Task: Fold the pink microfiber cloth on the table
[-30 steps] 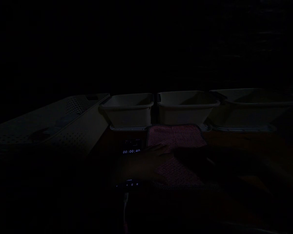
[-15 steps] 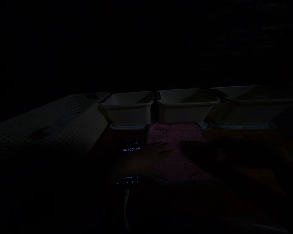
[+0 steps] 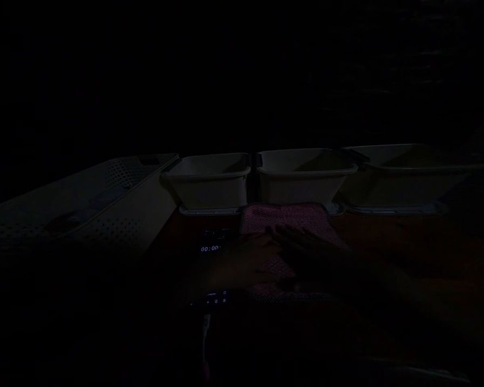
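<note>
The scene is very dark. A pink textured cloth [image 3: 294,214] with a dark edging lies flat on the reddish-brown table. My left hand [image 3: 244,263] rests on the cloth's left side, fingers stretched out to the right. From the right, my right hand [image 3: 310,252] lies over the middle of the cloth, its fingers extended and near the left hand's fingertips. Neither hand visibly grips anything. Partly under my left forearm is a phone [image 3: 215,236] with a lit timer, of which only some digits show.
Three pale tubs, a left one [image 3: 213,191], a middle one [image 3: 302,185] and a right one [image 3: 403,188], stand in a row behind the cloth. A pale perforated basket [image 3: 145,207] at left holds items too dark to name. A cable [image 3: 205,333] runs from the phone.
My right hand has moved left across the cloth, from its right edge to beside my left hand. The left hand stays nearly in place and now covers more of the timer.
</note>
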Demonstrator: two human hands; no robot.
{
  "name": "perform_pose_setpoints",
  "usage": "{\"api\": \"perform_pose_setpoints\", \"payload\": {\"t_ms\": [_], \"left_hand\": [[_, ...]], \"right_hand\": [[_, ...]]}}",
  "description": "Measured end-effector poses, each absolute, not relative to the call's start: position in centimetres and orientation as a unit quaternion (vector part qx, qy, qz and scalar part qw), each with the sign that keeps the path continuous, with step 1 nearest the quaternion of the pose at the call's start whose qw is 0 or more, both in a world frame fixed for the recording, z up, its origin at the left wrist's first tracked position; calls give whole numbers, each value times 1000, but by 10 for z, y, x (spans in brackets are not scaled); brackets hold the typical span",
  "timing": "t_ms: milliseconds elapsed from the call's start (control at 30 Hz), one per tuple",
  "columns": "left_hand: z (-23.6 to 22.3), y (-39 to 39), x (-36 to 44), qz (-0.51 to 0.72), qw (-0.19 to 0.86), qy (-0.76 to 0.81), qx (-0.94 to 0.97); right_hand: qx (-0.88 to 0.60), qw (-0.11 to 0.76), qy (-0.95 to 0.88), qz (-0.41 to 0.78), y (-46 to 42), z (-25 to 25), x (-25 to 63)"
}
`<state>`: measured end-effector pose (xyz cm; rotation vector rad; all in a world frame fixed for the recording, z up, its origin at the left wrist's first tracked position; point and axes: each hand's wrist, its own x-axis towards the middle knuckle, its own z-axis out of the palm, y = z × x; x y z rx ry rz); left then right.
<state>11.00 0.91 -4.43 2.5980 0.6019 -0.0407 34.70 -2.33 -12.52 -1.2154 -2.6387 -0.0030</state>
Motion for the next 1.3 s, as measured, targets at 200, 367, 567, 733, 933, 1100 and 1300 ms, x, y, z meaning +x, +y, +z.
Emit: {"api": "perform_pose_setpoints", "payload": {"t_ms": [200, 367, 567, 733, 933, 1100, 1300], "left_hand": [[-46, 3, 115, -3, 245, 205, 947], [-43, 11, 114, -32, 261, 179, 948], [-42, 25, 106, -47, 247, 212, 944], [-42, 32, 102, -66, 286, 196, 936], [-41, 39, 101, -82, 315, 182, 928], [-47, 54, 99, -23, 325, 162, 932], [-61, 94, 91, 192, 220, 197, 936]], "right_hand": [[-426, 86, -900, -31, -26, -131, 346], [-433, 78, -898, -17, -22, -132, 347], [-471, 54, -881, 1, -13, -139, 351], [-481, 37, -876, 19, -10, -136, 355], [-485, 46, -873, 17, -7, -138, 358], [-470, 53, -881, 12, -8, -132, 357], [-472, 89, -877, -23, -11, -112, 366]]}}
